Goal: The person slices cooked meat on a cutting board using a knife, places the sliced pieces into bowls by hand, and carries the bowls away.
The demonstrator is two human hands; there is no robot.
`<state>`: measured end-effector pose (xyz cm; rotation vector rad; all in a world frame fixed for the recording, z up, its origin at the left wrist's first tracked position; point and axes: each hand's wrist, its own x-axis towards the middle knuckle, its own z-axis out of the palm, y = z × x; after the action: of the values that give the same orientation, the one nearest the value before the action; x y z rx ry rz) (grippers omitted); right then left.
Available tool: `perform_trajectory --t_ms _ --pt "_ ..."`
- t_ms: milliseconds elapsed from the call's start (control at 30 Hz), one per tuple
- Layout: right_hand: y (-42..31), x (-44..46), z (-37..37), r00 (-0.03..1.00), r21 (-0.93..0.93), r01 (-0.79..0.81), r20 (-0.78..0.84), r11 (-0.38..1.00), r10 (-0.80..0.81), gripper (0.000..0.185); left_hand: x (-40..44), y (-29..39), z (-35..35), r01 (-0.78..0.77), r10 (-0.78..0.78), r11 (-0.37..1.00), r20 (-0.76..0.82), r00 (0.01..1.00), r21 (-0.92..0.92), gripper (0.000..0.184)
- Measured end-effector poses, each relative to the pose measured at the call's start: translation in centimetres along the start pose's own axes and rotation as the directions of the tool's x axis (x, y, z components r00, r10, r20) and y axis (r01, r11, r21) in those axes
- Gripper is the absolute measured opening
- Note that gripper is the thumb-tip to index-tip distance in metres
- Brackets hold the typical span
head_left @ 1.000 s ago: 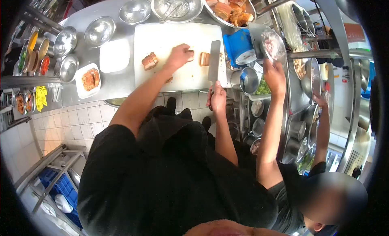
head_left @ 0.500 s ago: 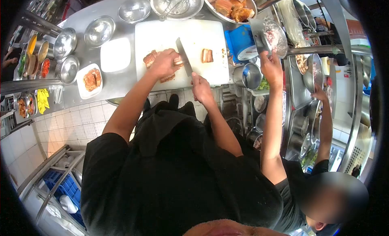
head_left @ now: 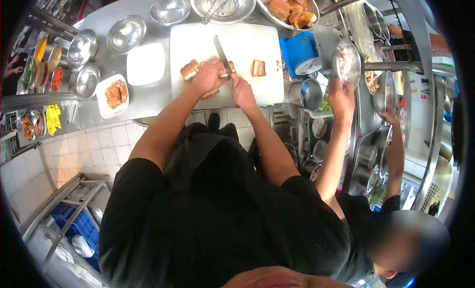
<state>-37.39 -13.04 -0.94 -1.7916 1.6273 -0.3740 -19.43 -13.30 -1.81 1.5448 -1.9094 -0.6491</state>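
Observation:
My right hand (head_left: 242,91) is closed round the handle of a knife (head_left: 221,51), whose blade angles up and left over the white cutting board (head_left: 242,38). Right beside the blade, my left hand (head_left: 209,76) presses with curled fingers on a piece of pork belly, mostly covered by the fingers. A browned pork belly chunk (head_left: 189,70) lies left of that hand, and more meat (head_left: 211,94) shows below it. Apart on the board's right side sits a single pork belly piece (head_left: 258,68).
Left of the board are a white dish of meat pieces (head_left: 116,94), a white square dish (head_left: 145,64) and metal bowls (head_left: 126,34). A bowl of large meat chunks (head_left: 299,13) stands behind. At right, a co-worker's hand (head_left: 342,97) is near a bowl (head_left: 347,63) and a broad cleaver (head_left: 324,44).
The knife and my right hand have come closer to my left hand, the blade now against the held pork. The co-worker's nearer hand has shifted lower. The view has shifted slightly.

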Motion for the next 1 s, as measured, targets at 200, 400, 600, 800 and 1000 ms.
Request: perform_trajectory --t_ms 200,400,600,800,1000 --pt "-2.9 -3.6 -3.9 0.964 0.115 -0.234 0.158 0.965 0.215 0.061 -0.8 -0.4 -1.9 -0.105 0.105 0.994 0.003 0.994 -0.037 0.029" --pt "-1.8 -7.3 -3.3 0.941 0.057 -0.303 0.177 0.951 0.289 0.061 0.0 -0.5 -1.5 -0.052 0.048 0.998 0.089 0.995 0.038 0.028" --pt "-1.2 -2.6 0.1 0.969 0.103 -0.191 0.176 0.976 0.171 0.063 -0.5 -0.6 -0.2 -0.052 0.053 0.995 0.014 0.998 -0.080 0.028" --pt "-2.3 -1.9 -2.3 0.963 0.134 -0.243 0.151 0.961 0.222 0.063 -0.3 -1.4 -0.2 -0.144 0.137 0.988 -0.099 0.986 -0.063 0.027" --pt "-0.5 -3.6 -5.8 0.978 0.163 -0.198 0.101 0.967 0.183 0.064 0.7 2.5 -2.3 -0.028 0.030 0.999 -0.049 0.998 0.035 0.027"
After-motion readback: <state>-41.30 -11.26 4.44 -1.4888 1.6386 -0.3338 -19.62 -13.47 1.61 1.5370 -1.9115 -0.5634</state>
